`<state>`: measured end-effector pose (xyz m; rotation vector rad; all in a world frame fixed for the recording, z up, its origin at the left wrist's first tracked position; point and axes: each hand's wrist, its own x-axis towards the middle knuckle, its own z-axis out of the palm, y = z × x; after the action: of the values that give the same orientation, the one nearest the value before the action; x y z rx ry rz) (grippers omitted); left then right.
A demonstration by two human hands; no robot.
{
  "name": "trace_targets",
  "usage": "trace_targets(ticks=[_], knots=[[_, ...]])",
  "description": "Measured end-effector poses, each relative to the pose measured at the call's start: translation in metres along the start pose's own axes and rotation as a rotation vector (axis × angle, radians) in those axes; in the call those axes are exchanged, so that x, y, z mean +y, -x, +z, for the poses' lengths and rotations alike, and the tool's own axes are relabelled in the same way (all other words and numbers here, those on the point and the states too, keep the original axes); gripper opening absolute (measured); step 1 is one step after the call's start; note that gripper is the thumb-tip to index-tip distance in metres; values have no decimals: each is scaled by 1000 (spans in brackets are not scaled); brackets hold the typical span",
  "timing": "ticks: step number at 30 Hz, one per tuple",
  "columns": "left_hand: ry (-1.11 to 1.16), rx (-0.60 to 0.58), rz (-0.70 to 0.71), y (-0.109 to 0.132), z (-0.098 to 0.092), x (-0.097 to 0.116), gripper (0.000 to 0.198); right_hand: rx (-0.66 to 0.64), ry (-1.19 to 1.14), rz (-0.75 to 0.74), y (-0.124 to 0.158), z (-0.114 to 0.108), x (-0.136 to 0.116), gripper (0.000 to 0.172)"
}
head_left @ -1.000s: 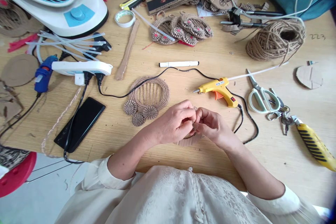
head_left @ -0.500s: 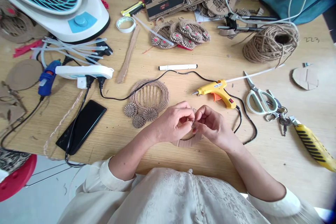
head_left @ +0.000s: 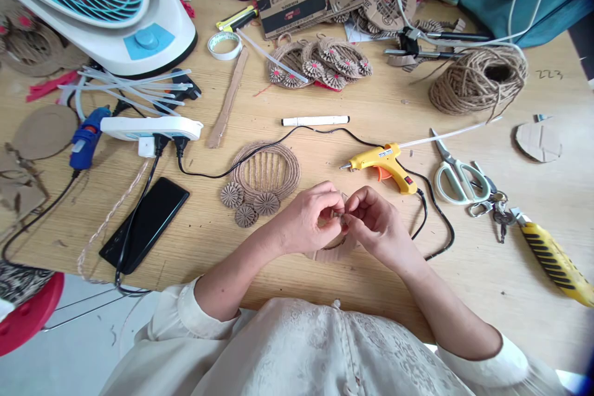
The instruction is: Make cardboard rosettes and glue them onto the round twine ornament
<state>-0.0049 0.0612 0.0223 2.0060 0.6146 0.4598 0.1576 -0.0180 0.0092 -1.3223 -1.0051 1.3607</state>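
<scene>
My left hand and my right hand meet in front of me, thumbs and fingers pinched together. Between their fingertips is a small brownish piece, mostly hidden, perhaps a bit of corrugated cardboard. Below them a cardboard ring lies on the table, largely covered by the hands. To the left of my left hand rests a twine-wrapped ring with strands across its opening and several pleated rosettes at its lower left. A yellow hot glue gun lies beyond my right hand.
Scissors, keys and a yellow utility knife lie at right, near a twine ball. A marker lies ahead. Glue-gun cords cross the table from a power strip; a phone and fan are left.
Both hands stay nearly in place, with slight finger movement. The small piece between the fingertips shows a little more. The whole view shifts very slightly.
</scene>
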Motion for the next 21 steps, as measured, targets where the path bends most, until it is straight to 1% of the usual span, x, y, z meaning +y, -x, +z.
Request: trace_targets(ticks=[3, 6, 10, 13, 16, 21], knots=[[2, 21, 8, 0, 2, -2, 13, 30, 28, -17, 1, 1, -1, 19], [4, 54, 4, 0, 5, -3, 15, 24, 21, -18, 1, 1, -2, 18], [31, 133, -22, -1, 7, -3, 16, 23, -51, 0, -1, 1, -5, 22], [39, 178, -33, -2, 9, -3, 17, 44, -59, -12, -2, 1, -4, 25], [55, 175, -53, -2, 9, -4, 16, 59, -43, -26, -2, 0, -3, 26], [121, 145, -101, -2, 6, -3, 15, 64, -69, 4, -1, 0, -1, 28]])
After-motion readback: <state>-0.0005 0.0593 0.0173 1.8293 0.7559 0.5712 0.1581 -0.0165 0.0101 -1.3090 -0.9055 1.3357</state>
